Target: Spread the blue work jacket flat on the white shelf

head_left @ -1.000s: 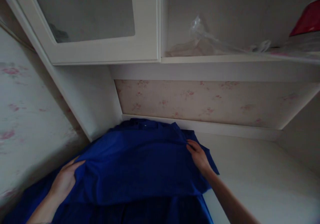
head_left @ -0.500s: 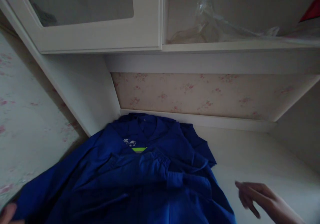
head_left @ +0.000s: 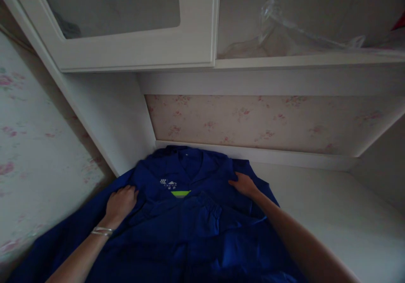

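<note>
Blue jacket [head_left: 190,215] under both hands; plastic wrap [head_left: 284,34] on shelf [head_left: 310,59]

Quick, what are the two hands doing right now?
Left hand: curled, gripping the blue jacket near its shoulder.
Right hand: flat on the jacket's other shoulder, holding nothing.

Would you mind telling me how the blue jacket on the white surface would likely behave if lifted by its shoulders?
The blue fabric jacket would probably hang limp: it lies creased and folded over itself. It seems fairly light, as the left hand and right hand press it flat near the collar. It may slide easily on the smooth white surface.
</note>
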Tool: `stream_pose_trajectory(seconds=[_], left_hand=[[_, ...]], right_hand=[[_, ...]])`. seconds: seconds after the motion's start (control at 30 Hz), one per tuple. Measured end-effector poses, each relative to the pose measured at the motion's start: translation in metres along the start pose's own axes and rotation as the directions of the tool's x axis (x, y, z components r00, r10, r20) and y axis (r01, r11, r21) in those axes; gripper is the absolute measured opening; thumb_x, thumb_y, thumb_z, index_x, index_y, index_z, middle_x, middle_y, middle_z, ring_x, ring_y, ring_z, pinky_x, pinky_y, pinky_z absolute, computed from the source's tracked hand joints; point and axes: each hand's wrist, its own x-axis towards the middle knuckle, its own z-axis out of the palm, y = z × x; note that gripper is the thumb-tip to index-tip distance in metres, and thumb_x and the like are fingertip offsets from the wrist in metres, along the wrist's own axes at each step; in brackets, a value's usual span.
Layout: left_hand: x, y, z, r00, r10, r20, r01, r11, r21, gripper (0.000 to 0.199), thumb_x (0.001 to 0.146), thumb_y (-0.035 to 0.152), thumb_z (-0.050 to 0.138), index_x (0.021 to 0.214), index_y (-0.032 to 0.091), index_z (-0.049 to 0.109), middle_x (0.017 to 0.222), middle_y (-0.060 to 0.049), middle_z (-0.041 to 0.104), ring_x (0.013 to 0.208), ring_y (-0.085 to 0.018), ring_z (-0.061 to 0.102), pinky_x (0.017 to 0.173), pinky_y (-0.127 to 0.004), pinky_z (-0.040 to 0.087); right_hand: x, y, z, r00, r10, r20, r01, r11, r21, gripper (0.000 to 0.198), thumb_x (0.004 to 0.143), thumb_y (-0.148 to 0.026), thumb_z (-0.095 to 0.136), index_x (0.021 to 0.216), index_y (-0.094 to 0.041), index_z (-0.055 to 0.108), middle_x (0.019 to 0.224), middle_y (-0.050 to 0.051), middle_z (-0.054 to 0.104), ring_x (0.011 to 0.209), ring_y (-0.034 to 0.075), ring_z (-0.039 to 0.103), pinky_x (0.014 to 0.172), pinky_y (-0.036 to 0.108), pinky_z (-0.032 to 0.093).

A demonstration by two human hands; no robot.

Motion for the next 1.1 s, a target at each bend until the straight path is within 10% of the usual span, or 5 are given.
stream_pose_trajectory(seconds=[0.37, 0.5, 0.73, 0.9, 1.1], left_hand=[[0.034, -0.009, -0.079, 0.971, 0.029, -0.237, 0.002, 0.992, 0.129, 0.048, 0.098, 0.022, 0.013, 0.114, 0.008, 0.056, 0.116, -0.019, 0.057, 0.083, -0.033, 0.067, 0.068, -0.045, 0.052], [0.013, 0.021, -0.054, 0.959, 0.116, -0.258, -0.076, 0.985, 0.157, 0.052, 0.096, 0.020, 0.015, 0.136, 0.005, 0.045, 0.123, -0.025, 0.052, 0.100, -0.040, 0.061, 0.079, -0.054, 0.050], [-0.048, 0.080, 0.012, 0.903, 0.419, -0.096, -0.421, 0.907, -0.001, 0.043, 0.094, 0.049, 0.047, 0.124, 0.023, 0.061, 0.126, -0.009, 0.063, 0.113, -0.028, 0.058, 0.094, -0.042, 0.047], [-0.066, 0.080, 0.013, 0.886, 0.455, -0.088, -0.460, 0.887, -0.047, 0.037, 0.100, 0.026, 0.031, 0.091, 0.023, 0.066, 0.101, -0.004, 0.067, 0.092, -0.019, 0.065, 0.085, -0.031, 0.049], [-0.075, -0.009, -0.042, 0.972, 0.085, -0.220, -0.098, 0.994, -0.050, 0.036, 0.099, 0.029, 0.025, 0.112, 0.018, 0.057, 0.125, -0.010, 0.057, 0.098, -0.020, 0.064, 0.082, -0.032, 0.052]], right_hand=[[0.037, -0.043, -0.032, 0.961, -0.053, -0.272, 0.034, 0.997, -0.074, 0.042, 0.096, -0.033, 0.039, 0.134, -0.017, 0.051, 0.130, 0.016, 0.059, 0.115, 0.032, 0.058, 0.097, 0.044, 0.043], [0.008, -0.058, -0.005, 0.969, -0.157, -0.188, 0.131, 0.981, -0.144, 0.060, 0.093, -0.022, 0.040, 0.151, -0.013, 0.029, 0.151, 0.021, 0.036, 0.136, 0.038, 0.037, 0.110, 0.058, 0.025], [-0.038, -0.083, 0.053, 0.876, -0.401, 0.268, 0.429, 0.901, -0.054, 0.103, 0.065, -0.062, 0.077, 0.150, -0.019, 0.035, 0.146, 0.019, 0.048, 0.134, 0.038, 0.041, 0.116, 0.059, 0.016], [-0.032, -0.072, 0.047, 0.880, -0.350, 0.321, 0.352, 0.934, 0.053, 0.124, 0.053, -0.044, 0.089, 0.155, -0.021, 0.022, 0.123, 0.019, 0.066, 0.112, 0.040, 0.062, 0.096, 0.051, 0.045], [-0.045, -0.022, -0.022, 0.960, -0.260, 0.106, 0.215, 0.924, 0.316, 0.046, 0.078, -0.055, 0.065, 0.112, -0.024, 0.070, 0.101, 0.004, 0.074, 0.092, 0.026, 0.068, 0.084, 0.035, 0.052]])
